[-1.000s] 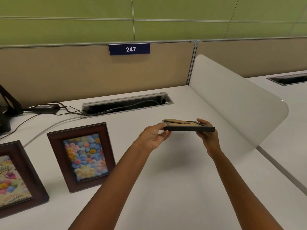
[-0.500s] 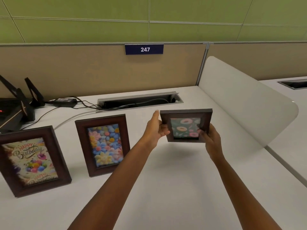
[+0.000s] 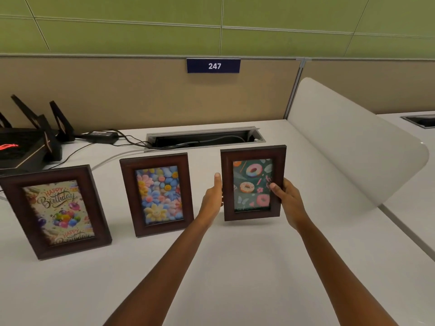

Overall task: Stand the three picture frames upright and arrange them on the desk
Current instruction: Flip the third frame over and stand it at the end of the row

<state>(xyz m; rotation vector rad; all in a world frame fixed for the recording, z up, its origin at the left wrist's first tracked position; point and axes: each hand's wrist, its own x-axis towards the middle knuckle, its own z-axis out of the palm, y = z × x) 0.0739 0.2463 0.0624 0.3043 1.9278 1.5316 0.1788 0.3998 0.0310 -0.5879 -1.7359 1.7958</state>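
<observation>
Both the left hand point(image 3: 211, 198) and right hand point(image 3: 288, 201) grip the donut frame point(image 3: 253, 183) upright at the counter point(image 3: 235, 267), right of the other two, but it'll probably flop if its stand isn't propped.

Three frames line the table point(image 3: 235, 278): birthday frame point(image 3: 56, 211) at 9 o'clock, flower frame point(image 3: 157, 194) central, donut frame point(image 3: 253, 182) at 3 o'clock. Behind them, the cable tray point(image 3: 204, 138) lies at 12 o'clock and the router point(image 3: 26, 142) at 10 o'clock.

Green wall point(image 3: 131, 36), tan partition point(image 3: 141, 95), white desk point(image 3: 235, 267)
</observation>
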